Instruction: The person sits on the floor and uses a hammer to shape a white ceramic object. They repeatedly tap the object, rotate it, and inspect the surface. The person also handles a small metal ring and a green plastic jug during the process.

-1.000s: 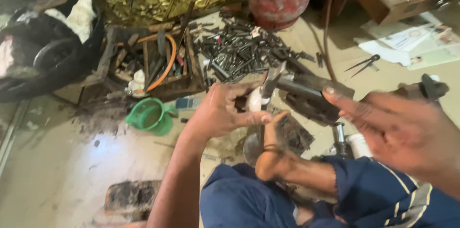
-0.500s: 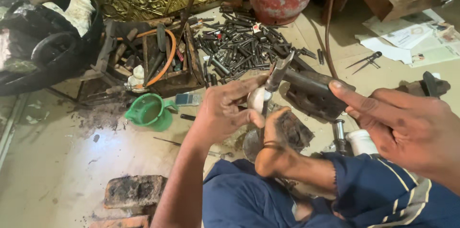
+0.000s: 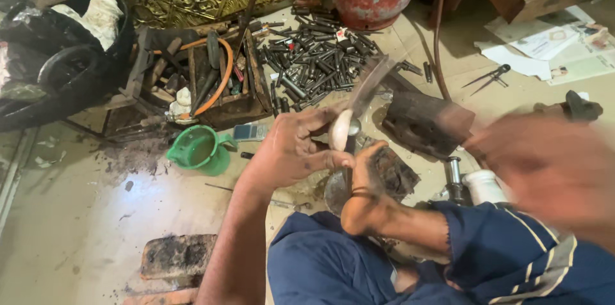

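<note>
Right hand (image 3: 554, 167) motion-blurred, grip unreadable; left forearm cut off below.

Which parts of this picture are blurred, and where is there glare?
In the head view, the right hand is smeared by motion blur, its fingers not distinguishable; the left hand, holding a pale rounded piece, is fairly sharp; a bright glare patch lies on the floor near the green cup.

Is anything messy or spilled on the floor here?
Yes. A heap of dark metal rods lies scattered loose on the floor beside the wooden tool crate, not in any container. Dark grit is spread over the floor next to the green cup. Papers lie strewn at the right.
</note>
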